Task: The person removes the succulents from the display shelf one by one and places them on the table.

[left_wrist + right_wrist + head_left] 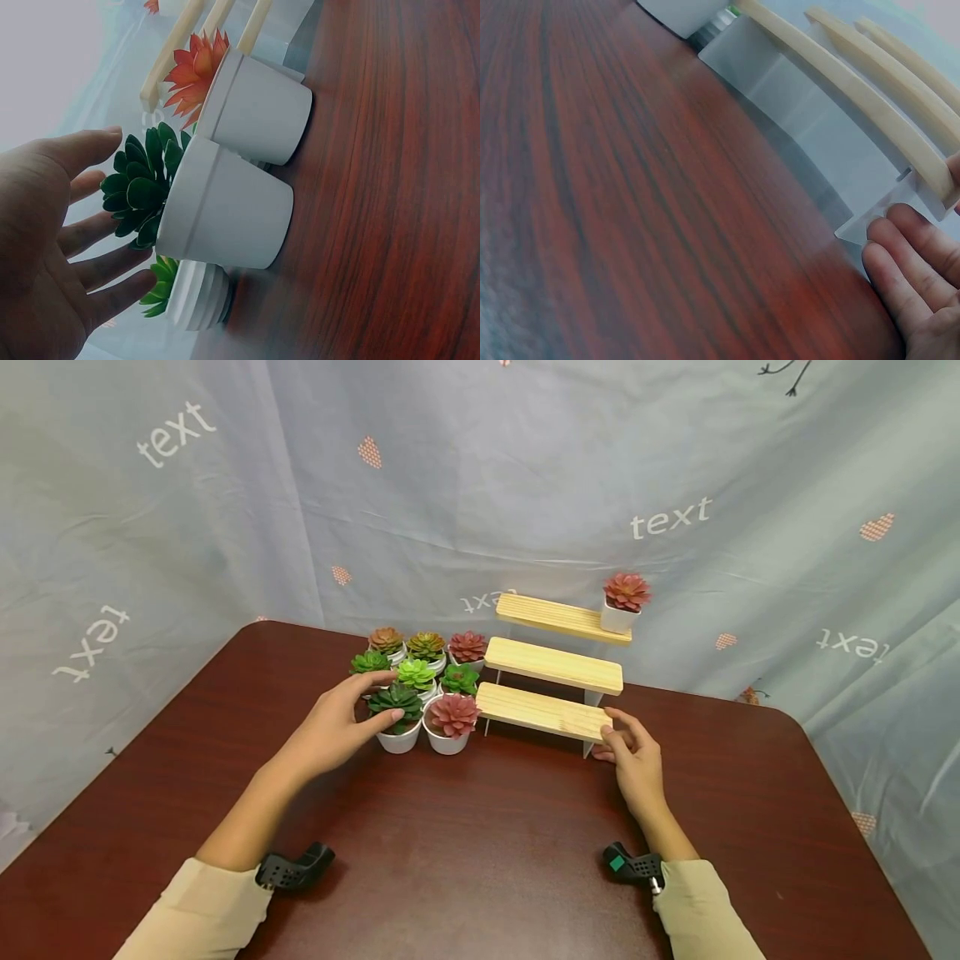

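My left hand [347,720] reaches around a dark green succulent [396,700] in a white round pot [225,206]. Its thumb and fingers are spread and loosely bent at the leaves, with the pot standing on the table. My right hand [634,758] holds the right end of the lowest step of a three-tier shelf [543,711]. In the right wrist view, its fingers [900,259] lie against the clear side panel [881,214] under the wooden step. A red succulent [627,593] in a white square pot stands on the right end of the top step.
Several other potted succulents crowd left of the shelf, including a red one [453,717], a bright green one [416,674] and a brown-orange one [386,640]. All stand on the dark red-brown table [480,852]. A grey patterned curtain [465,485] hangs behind it.
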`<state>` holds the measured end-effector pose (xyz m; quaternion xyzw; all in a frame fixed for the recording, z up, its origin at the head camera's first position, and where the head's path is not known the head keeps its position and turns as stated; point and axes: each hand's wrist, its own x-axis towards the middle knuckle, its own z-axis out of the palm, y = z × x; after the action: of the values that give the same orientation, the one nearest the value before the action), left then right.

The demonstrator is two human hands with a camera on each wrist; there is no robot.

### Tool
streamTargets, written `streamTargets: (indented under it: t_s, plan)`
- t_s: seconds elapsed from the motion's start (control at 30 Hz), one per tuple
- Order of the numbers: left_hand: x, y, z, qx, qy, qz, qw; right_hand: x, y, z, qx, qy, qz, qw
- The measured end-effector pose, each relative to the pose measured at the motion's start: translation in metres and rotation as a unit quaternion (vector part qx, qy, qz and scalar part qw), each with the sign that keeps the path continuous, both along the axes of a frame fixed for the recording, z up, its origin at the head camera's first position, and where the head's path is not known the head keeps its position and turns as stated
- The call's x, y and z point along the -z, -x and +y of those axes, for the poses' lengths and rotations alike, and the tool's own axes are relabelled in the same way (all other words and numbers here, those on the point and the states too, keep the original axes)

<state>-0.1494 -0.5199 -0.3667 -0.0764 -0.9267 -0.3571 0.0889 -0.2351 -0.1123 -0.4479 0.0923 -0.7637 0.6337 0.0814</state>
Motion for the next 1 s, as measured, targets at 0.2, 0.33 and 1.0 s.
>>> streamTargets:
  t_s: [0.2, 0.33, 1.0]
  plan:
    - [0.000, 0.005, 0.001, -0.004, 0.000, -0.008, 1.0000, 0.000, 0.000, 0.001, -0.001, 0.008, 0.000, 1.000]
    - [0.003, 0.006, 0.002, -0.006, -0.004, -0.017, 0.9998, 0.001, 0.000, 0.002, 0.000, 0.005, -0.001, 1.000]
    - [0.016, 0.005, 0.001, -0.020, -0.043, -0.011, 0.9988, -0.001, 0.000, -0.002, 0.002, 0.003, 0.009, 1.000]
